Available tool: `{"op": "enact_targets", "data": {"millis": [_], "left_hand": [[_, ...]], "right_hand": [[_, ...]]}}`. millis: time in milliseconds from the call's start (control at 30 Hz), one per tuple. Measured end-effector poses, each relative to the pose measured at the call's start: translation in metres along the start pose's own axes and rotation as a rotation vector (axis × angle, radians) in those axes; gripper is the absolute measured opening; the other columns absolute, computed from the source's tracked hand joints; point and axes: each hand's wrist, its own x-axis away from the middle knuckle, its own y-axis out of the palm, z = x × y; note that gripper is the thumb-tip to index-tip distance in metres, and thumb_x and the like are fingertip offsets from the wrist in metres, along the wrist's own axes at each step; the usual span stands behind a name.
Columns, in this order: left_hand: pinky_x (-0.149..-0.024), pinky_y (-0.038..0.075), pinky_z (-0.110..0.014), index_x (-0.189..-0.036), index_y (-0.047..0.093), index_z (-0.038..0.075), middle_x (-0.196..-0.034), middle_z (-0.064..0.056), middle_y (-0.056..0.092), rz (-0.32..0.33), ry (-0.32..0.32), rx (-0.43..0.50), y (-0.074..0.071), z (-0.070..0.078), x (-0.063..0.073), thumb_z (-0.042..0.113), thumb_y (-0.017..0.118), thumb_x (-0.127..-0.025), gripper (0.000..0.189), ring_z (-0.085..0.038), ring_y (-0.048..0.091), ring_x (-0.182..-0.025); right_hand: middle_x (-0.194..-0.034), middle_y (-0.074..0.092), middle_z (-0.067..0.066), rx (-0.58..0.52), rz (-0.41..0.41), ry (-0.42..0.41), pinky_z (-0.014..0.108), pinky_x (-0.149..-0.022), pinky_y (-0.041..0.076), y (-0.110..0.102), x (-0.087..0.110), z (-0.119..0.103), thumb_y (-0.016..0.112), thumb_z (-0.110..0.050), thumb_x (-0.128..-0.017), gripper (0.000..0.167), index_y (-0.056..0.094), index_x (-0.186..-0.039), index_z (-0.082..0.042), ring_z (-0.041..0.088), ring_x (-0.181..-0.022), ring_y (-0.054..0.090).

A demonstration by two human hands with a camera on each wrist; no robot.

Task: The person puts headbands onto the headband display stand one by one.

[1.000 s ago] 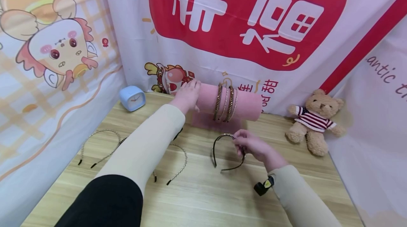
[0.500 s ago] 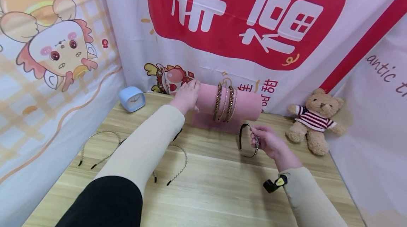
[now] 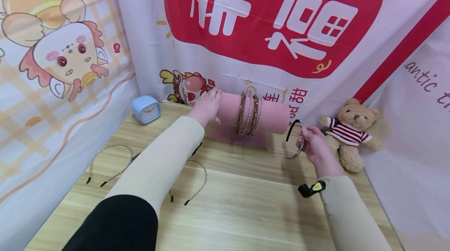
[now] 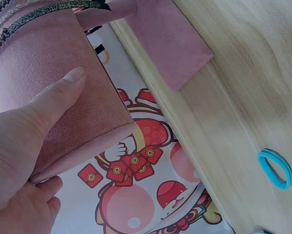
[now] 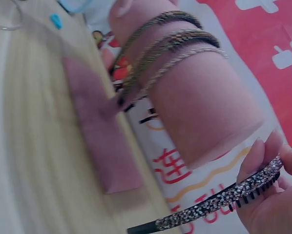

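A pink padded roll stand (image 3: 275,116) lies crosswise at the back of the table, with several beaded headbands (image 3: 241,112) looped round its middle. My left hand (image 3: 207,106) grips the roll's left end; in the left wrist view its thumb (image 4: 63,92) lies along the pink surface and its fingers are partly hidden behind the end. Just off the roll's right end, my right hand (image 3: 318,145) pinches a glittery black headband (image 5: 219,200) with small comb teeth. That headband is apart from the roll in the right wrist view, its far tip outside the frame.
Two thin headbands (image 3: 116,145) (image 3: 206,175) lie on the table, partly covered by the left arm. A blue clock (image 3: 146,109) stands at back left, and a teddy bear (image 3: 351,134) sits close behind the right hand. A small blue ring (image 4: 275,168) lies on the table.
My right hand has carried the glittery headband rightward and up from in front of the roll to beyond its right end. The left hand stays on the roll.
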Motion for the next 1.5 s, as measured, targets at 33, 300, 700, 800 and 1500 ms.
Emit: {"op": "enact_targets", "data": {"millis": [33,300,700,800,1500], "left_hand": [[-0.120,0.008,-0.046,-0.154,0.012,-0.002,-0.160,-0.022,0.014,0.004,0.001,0.001,0.001,-0.001,0.000,0.045,0.089,-0.068,0.125,-0.034,0.014,-0.147],[-0.120,0.006,-0.045,-0.155,0.010,-0.002,-0.160,-0.022,0.013,0.003,-0.004,0.010,0.002,-0.002,0.001,0.044,0.089,-0.069,0.126,-0.034,0.012,-0.148],[-0.120,0.007,-0.044,-0.155,0.012,-0.001,-0.160,-0.021,0.014,0.009,-0.003,0.009,0.003,-0.002,-0.003,0.045,0.089,-0.069,0.125,-0.033,0.013,-0.147],[-0.120,0.008,-0.045,-0.155,0.012,-0.002,-0.160,-0.021,0.014,0.010,0.001,0.006,0.003,-0.003,-0.003,0.045,0.089,-0.069,0.125,-0.033,0.014,-0.147],[-0.120,0.010,-0.045,-0.154,0.013,-0.001,-0.159,-0.021,0.017,0.006,-0.004,0.002,-0.002,0.000,0.002,0.043,0.089,-0.070,0.121,-0.033,0.016,-0.147]], "right_hand": [[-0.079,0.058,0.003,-0.018,-0.001,-0.021,0.025,-0.060,0.052,0.002,-0.002,-0.004,0.045,-0.007,-0.104,0.006,0.042,-0.108,-0.006,0.012,-0.059,0.055],[-0.084,0.059,0.006,-0.110,-0.035,-0.103,0.027,-0.062,0.054,0.026,-0.017,-0.033,0.047,-0.008,-0.104,0.005,0.043,-0.105,-0.006,0.015,-0.061,0.057],[-0.079,0.050,0.002,-0.030,-0.025,-0.055,0.027,-0.058,0.051,0.051,-0.028,-0.039,0.052,-0.010,-0.102,0.011,0.042,-0.107,-0.010,0.014,-0.060,0.052],[-0.080,0.051,0.004,-0.029,-0.025,-0.058,0.027,-0.058,0.052,0.054,-0.031,-0.038,0.051,-0.009,-0.102,0.011,0.041,-0.107,-0.009,0.014,-0.059,0.052],[-0.117,0.056,0.014,0.792,0.135,-0.176,0.032,-0.091,0.050,0.088,-0.038,-0.028,0.057,-0.014,-0.100,0.043,0.049,-0.138,0.004,0.019,-0.103,0.055]]}}
